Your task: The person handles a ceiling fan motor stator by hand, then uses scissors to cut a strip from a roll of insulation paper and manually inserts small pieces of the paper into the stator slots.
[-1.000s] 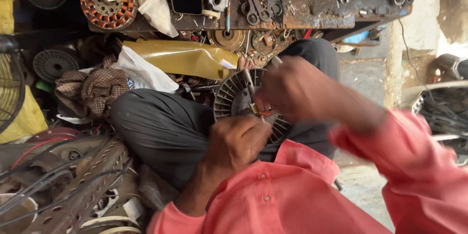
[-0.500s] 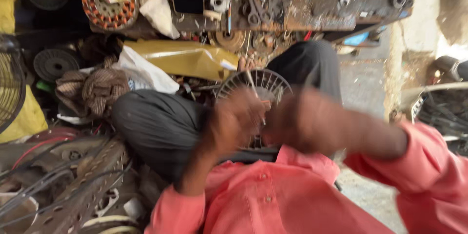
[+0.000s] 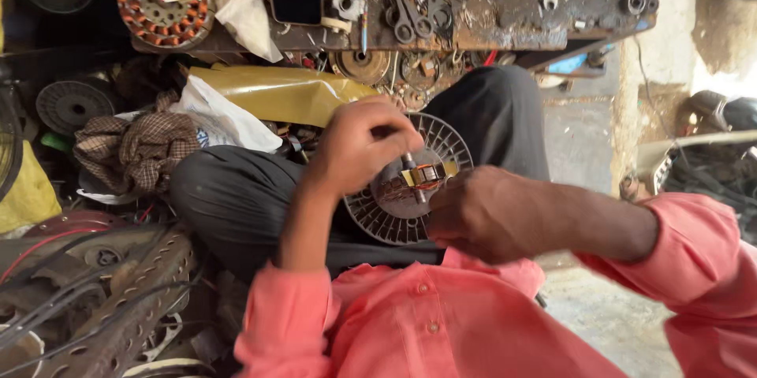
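1. While the round finned motor housing sits on the person's lap, between the dark-trousered knees, the left hand is clenched around a thin metal tool poking into the copper-wound centre.
2. Right hand is closed over the near right edge of the housing, steadying it.
3. Looks like stiff cast metal, probably a bit hefty, so the rim seems the spot to grab. The thin fins and the copper winding look like the delicate bits; I'd keep fingers off those.
4. Far side: a cluttered workbench with spanners, and a copper stator at far left. Checked cloth lies left.
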A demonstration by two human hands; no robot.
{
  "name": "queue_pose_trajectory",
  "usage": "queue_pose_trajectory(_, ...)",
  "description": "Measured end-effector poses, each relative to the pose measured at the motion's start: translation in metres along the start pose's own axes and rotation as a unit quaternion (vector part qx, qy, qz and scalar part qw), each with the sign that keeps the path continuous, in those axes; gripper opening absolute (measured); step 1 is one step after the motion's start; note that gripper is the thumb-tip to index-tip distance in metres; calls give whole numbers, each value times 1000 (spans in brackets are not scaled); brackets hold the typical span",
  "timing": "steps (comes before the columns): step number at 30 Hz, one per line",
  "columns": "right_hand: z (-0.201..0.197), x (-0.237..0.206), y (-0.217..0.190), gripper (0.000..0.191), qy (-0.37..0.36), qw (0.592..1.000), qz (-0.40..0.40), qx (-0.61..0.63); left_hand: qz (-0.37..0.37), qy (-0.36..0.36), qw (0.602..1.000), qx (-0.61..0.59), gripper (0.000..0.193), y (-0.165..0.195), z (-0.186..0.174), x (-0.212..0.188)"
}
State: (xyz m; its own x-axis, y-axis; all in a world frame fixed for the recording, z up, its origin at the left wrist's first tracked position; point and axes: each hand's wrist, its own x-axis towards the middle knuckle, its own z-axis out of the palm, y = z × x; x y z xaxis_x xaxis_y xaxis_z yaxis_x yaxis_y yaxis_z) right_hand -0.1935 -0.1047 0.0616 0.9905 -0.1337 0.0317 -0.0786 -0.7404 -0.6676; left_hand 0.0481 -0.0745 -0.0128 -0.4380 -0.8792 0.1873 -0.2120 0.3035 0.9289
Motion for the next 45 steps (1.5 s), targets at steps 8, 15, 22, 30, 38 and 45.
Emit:
queue_pose_trajectory(8, -3, 23, 63, 13, 147, 976, 161, 23, -10, 316, 944, -99, 13, 41, 58, -44)
queue_pose_trajectory(15, -2, -7, 24, 18, -58, 983, 136, -112, -93, -59, 993, 52, 18, 2, -2, 25)
queue_pose_trajectory(22, 10, 13, 22, 14, 44, 989, 47, -130, 89, 152, 970, 170, 11, 45, 51, -54)
queue_pose_trajectory(30, 4, -12, 66, 10, 166, 949, 149, -223, -72, 132, 988, 25, 19, 14, 17, 15)
queue_pose_trajectory(38, 10, 9, -10, 18, 49, 989, -18, -136, 45, 186, 981, 40, 9, 38, 33, -38)
queue_pose_trajectory(45, 0, 21, 66, 10, 198, 961, 170, -95, -20, 342, 887, -311, 14, 30, 48, -29)
